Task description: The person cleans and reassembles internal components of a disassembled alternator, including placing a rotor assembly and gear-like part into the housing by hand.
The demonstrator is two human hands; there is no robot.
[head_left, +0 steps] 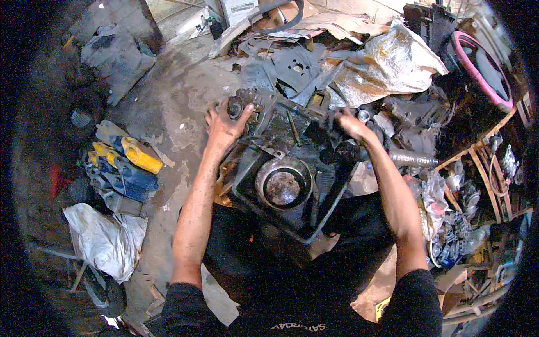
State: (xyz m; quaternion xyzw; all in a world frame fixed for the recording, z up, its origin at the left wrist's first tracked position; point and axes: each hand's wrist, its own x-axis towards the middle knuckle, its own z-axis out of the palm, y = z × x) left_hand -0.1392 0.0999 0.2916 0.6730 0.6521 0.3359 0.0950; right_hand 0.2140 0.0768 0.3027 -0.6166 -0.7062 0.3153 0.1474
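Note:
In front of me, between my knees, sits a greasy black metal frame [307, 240]. It carries a round shiny metal bowl-shaped part [282, 187]. At its far left corner my left hand [225, 124] is around a dark, round-ended machine part [236, 106], thumb on one side and fingers on the other. My right hand [351, 124] is curled and slightly blurred at the far right corner, near a dark bundled piece; what its fingers grip is hidden. A thin brownish rod [293, 128] lies on the dark surface between the hands.
Yellow and blue plastic containers [132, 163] and a white sack [109, 238] lie to the left. Beyond the frame are flat dark scraps [295, 67] and a silvery sack [393, 62]. At right are a pink-rimmed wheel [483, 70], a silver tube [414, 158] and plastic waste [443, 224].

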